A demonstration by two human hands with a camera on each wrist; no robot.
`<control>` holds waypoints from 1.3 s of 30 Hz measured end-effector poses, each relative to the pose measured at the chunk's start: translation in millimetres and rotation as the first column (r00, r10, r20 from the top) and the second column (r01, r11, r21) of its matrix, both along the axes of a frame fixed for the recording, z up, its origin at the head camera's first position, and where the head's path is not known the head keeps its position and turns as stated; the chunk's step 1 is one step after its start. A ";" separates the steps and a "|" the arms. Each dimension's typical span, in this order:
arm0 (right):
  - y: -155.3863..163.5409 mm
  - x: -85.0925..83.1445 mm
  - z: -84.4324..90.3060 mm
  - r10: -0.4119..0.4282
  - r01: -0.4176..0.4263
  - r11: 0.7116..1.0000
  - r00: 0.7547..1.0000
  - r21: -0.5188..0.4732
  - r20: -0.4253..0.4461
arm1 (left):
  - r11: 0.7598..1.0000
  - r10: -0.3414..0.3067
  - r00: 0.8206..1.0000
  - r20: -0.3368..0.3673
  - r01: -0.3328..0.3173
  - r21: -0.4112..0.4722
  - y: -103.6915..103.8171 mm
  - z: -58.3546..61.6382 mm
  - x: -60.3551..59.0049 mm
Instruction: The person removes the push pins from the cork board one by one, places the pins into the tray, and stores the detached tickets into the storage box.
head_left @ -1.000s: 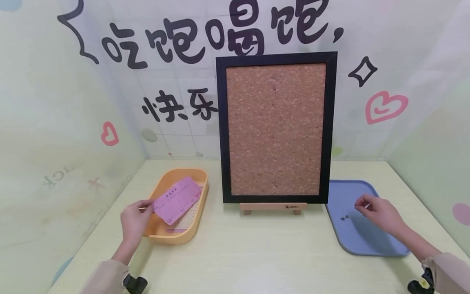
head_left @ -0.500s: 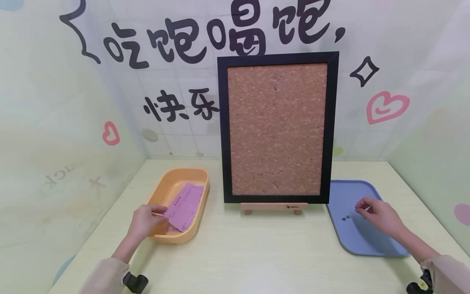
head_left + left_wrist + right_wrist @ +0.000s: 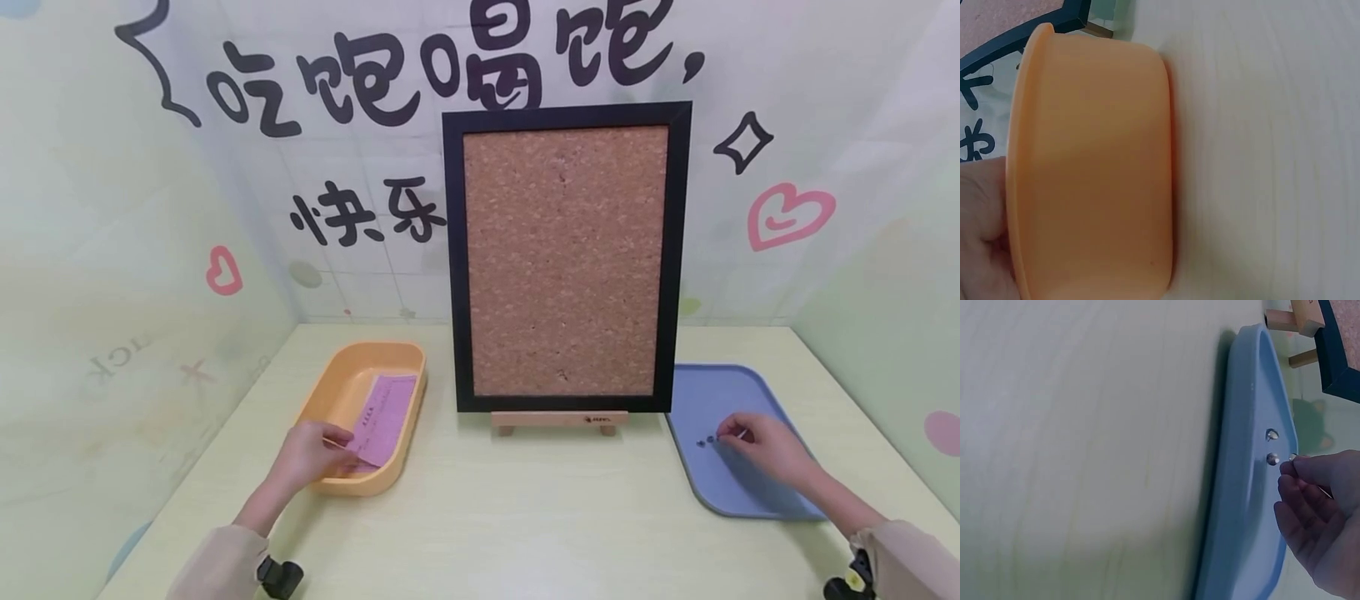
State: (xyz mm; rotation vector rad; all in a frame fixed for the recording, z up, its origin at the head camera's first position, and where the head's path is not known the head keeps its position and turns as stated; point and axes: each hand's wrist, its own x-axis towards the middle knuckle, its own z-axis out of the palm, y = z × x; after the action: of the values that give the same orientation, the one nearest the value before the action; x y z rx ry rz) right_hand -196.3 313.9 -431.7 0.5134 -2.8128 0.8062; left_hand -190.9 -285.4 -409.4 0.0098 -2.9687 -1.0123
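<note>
A pink printed slip [image 3: 387,412] lies slanted in the orange tray [image 3: 339,392]. My left hand [image 3: 339,442] pinches the slip's near corner at the tray's front rim. In the left wrist view only the orange tray's outer wall [image 3: 1091,169] and a bit of my palm show. My right hand [image 3: 722,435] is low over the blue tray [image 3: 742,492], fingers curled. Its fingertips [image 3: 1294,467] pinch a small metal pin [image 3: 1292,457] beside two loose pins [image 3: 1272,445] on the blue tray [image 3: 1244,506].
A black-framed cork board [image 3: 566,258] stands upright on a small wooden easel [image 3: 558,419] at the middle back, between the two trays. Decorated walls close in the table [image 3: 525,517] at the back and both sides.
My left hand has lowered the pink slip from above the orange tray down into it. My right hand has dropped and moved left, down to the pins on the blue tray.
</note>
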 end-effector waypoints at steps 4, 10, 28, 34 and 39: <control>3.3 -0.8 -6.2 0.020 -0.019 1.000 1.000 -0.010 0.021 | 0.999 -0.026 0.998 -0.057 0.025 -0.022 -0.6 -1.7 -0.7; 4.6 -1.4 -13.0 0.077 -0.077 0.996 0.997 -0.036 0.007 | 1.000 -0.014 0.996 -0.084 0.012 -0.024 1.3 -3.4 -3.0; 2.7 -3.9 -14.7 0.044 -0.042 0.999 0.998 -0.034 0.055 | 0.999 0.007 0.986 -0.169 -0.016 -0.052 10.1 -5.1 -7.0; 4.1 -8.9 -8.1 0.047 -0.046 0.998 0.998 -0.032 0.042 | 0.999 0.006 0.983 -0.184 -0.015 -0.051 7.9 -3.5 -6.1; 6.0 -13.4 3.1 0.044 -0.044 0.999 0.999 0.007 -0.005 | 0.999 0.001 0.980 -0.199 -0.011 -0.046 6.3 -1.6 -6.4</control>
State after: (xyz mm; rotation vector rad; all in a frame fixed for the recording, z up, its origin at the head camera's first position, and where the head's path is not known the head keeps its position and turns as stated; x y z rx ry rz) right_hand -209.6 319.9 -428.6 0.5791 -2.8102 0.8021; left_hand -197.2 -279.1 -411.0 -0.0780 -2.8078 -0.8857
